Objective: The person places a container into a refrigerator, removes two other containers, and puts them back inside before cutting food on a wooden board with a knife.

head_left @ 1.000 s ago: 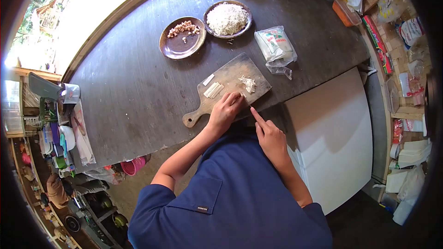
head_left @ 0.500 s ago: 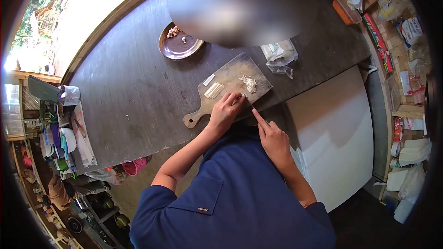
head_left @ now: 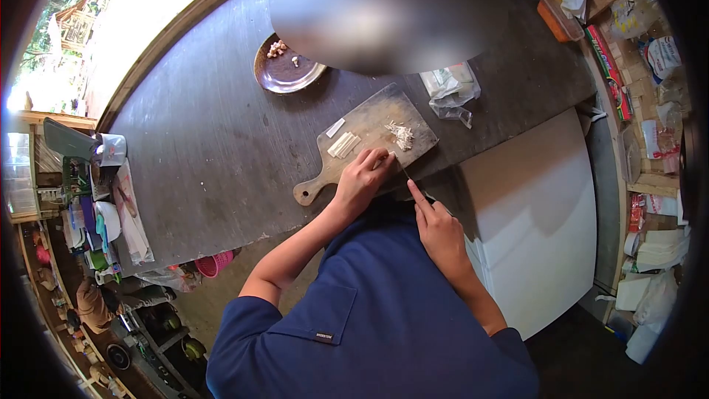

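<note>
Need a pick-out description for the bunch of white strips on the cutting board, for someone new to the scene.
Start at the dark table; near its edge closest to the person lies a handled wooden cutting board. On it, just beyond the left hand, sits the bunch of white strips: several long sticks side by side, unlike the lone strip beyond it and the chopped pile to the right.

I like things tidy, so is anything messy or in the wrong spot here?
Nothing is spilled. One white strip lies apart from the stacked strips on the cutting board. The right hand holds a knife.
</note>
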`<act>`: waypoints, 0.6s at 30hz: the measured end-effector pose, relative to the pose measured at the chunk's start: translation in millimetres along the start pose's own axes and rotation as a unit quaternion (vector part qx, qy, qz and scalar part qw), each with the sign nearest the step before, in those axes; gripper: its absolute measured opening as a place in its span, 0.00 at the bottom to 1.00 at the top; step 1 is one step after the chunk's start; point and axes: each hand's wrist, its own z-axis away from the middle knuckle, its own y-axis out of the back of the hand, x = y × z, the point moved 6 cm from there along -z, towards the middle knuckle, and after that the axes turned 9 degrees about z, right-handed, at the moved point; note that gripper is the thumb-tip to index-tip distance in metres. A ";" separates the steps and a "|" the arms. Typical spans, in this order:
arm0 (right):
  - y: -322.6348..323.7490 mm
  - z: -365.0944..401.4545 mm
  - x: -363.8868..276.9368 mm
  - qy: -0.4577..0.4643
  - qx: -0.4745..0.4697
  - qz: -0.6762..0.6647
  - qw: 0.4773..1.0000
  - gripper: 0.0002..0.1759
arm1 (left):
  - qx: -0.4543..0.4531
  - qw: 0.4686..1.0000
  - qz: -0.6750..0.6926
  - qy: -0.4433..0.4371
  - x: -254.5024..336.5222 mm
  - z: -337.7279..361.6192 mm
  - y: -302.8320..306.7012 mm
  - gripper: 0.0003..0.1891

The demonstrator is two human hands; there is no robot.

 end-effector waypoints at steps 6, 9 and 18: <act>-15.2 -19.8 3.9 0.000 0.002 -0.023 1.000 0.35 | -0.009 1.000 -0.014 0.001 0.8 -0.9 -1.3 0.22; -14.4 -31.0 1.4 0.024 0.034 -0.029 0.999 0.36 | -0.008 1.000 -0.021 -0.005 0.7 0.2 -2.3 0.23; -17.0 -19.9 3.3 0.010 -0.005 -0.007 1.000 0.36 | -0.003 1.000 -0.020 -0.001 3.2 -0.8 0.8 0.22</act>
